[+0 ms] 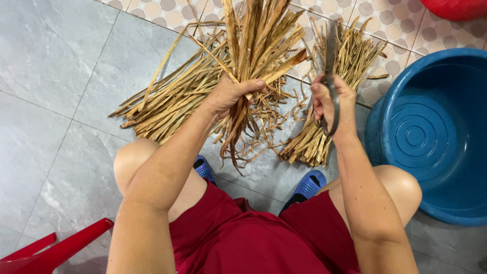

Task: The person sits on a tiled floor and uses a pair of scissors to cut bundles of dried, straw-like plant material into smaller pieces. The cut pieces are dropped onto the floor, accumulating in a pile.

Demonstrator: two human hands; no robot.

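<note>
My left hand (231, 94) grips a bundle of dry tan leaf strips (256, 35), held upright with frayed ends hanging below the fist. My right hand (332, 99) holds a pair of dark metal scissors (329, 56), blades pointing up and away, a short way right of the bundle. On the floor lie a large fanned pile of strips (170, 99) at the left, a second pile (350, 50) behind the scissors, and short curled offcuts (276, 109) between them.
A big blue plastic basin (431, 132) stands at the right, near my right knee. A red plastic piece (56, 246) is at the bottom left, a red object (456, 7) at the top right. Blue sandals (309, 185) rest on grey tiles.
</note>
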